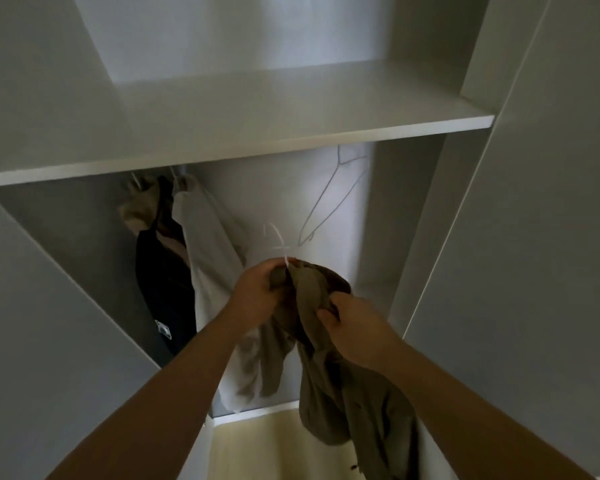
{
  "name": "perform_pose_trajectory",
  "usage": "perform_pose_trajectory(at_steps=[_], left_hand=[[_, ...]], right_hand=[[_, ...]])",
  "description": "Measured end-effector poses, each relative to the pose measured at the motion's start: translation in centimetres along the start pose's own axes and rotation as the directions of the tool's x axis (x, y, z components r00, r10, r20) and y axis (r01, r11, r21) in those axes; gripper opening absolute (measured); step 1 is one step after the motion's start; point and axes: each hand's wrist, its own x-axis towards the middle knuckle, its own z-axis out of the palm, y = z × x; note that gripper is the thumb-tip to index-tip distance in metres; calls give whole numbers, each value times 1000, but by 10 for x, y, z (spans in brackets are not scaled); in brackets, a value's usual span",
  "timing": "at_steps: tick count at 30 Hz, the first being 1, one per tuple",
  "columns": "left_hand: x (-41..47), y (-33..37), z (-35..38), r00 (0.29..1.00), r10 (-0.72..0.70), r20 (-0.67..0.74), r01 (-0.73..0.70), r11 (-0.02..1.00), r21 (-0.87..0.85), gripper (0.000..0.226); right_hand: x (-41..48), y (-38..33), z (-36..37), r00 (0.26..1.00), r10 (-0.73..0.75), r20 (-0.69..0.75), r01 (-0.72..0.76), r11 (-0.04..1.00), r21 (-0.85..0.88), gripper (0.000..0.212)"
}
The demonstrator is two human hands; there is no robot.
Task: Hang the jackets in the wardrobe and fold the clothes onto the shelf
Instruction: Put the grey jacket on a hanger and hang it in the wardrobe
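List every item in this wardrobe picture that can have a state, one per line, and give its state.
Olive jacket: on a hanger, held up by both hands, not yet hung.
White hanger: hook free, pointing up.
Left hand: grips the jacket collar at the hanger.
Right hand: pinches the jacket fabric.
Dark jacket: hung.
Pale jacket: hung.
Wire hanger: hung, bare.
Shelf: nothing on the visible part.

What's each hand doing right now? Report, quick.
Left hand: closed on the olive jacket at its white hanger.
Right hand: closed, gripping the jacket fabric.
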Motion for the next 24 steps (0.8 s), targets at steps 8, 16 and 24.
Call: perform_pose_trajectory(at_steps=[8, 16, 24], left_hand=[[45, -65, 6, 923, -375, -90, 325, 881, -342, 38], [96, -91, -19, 886, -438, 154, 440, 684, -582, 52], [152, -96, -32, 974, -226, -15, 226, 974, -20, 26]], right_hand=[[68, -24, 46, 983, 134, -126, -108, 974, 198, 24], [131, -36, 74, 979, 163, -121, -124, 952, 281, 23], [174, -32, 79, 999, -20, 25, 10, 935, 354, 20]])
